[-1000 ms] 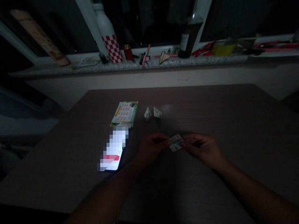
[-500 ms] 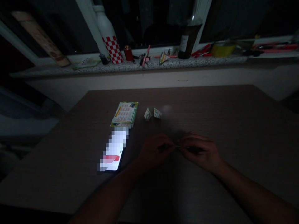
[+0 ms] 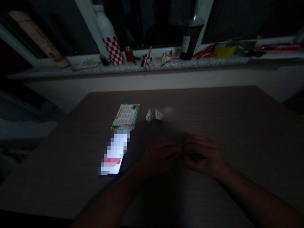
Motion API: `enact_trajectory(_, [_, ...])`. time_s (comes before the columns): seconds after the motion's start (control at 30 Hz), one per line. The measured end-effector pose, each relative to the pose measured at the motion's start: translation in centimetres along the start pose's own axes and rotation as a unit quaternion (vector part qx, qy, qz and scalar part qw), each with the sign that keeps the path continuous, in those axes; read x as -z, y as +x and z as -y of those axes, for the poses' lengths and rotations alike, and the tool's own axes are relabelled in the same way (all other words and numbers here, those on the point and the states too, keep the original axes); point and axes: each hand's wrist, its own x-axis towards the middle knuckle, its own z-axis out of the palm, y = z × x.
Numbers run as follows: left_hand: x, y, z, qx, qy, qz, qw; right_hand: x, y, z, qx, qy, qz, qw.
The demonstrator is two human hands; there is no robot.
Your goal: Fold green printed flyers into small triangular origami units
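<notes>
My left hand (image 3: 162,155) and my right hand (image 3: 201,153) meet low over the table, thumbs and fingers pinched together. Between them is a thin, pale piece of paper (image 3: 192,153), seen nearly edge-on and mostly covered by the fingers. Beyond the hands stand two small folded paper pieces, a left one (image 3: 149,117) and a right one (image 3: 159,115), with printed patterns. To their left lies a stack of printed calendar cards (image 3: 126,114). Closer to me, a phone (image 3: 115,153) with a lit, blurred screen lies left of my left hand.
The wooden table (image 3: 225,110) ends at a wall below a granite windowsill (image 3: 156,67). On the sill stand a red-and-white checked bottle (image 3: 113,47), a small red jar (image 3: 129,54), a dark labelled bottle (image 3: 186,44), pens and a yellow roll (image 3: 225,50). The light is dim.
My left hand has turned slightly and come closer to my right fingertips, so less of the paper shows between them. The view has shifted slightly; the other things stay put.
</notes>
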Motion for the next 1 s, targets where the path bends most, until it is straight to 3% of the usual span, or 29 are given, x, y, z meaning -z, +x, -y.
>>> enact_trajectory(0.33, [0.7,-0.1,0.2,0.063,-0.043,0.015,0.997,1.0,0.1,-0.2,-0.049,0.012,0.013,0.999])
enact_trajectory(0.47, [0.9,0.0,0.3,0.179,-0.124,0.015,0.976,1.2,-0.2,-0.2,-0.108,0.042,0.002,0.993])
enact_trajectory(0.57, [0.8,0.0,0.3,0.278,-0.177,-0.011,0.944,1.0,-0.6,-0.4,-0.149,0.047,-0.012,0.988])
enact_trajectory(0.67, [0.3,-0.1,0.3,0.337,-0.249,-0.021,0.908,0.4,-0.9,-0.5,-0.206,0.068,-0.039,0.975])
enact_trajectory(0.8, [-0.4,-0.2,0.1,0.354,-0.323,-0.002,0.878,-0.5,-1.1,-0.4,-0.271,0.127,-0.048,0.953])
enact_trajectory(1.0, [-1.0,-0.2,-0.2,0.361,-0.311,0.031,0.879,-1.0,-1.1,0.1,-0.287,0.185,-0.041,0.939])
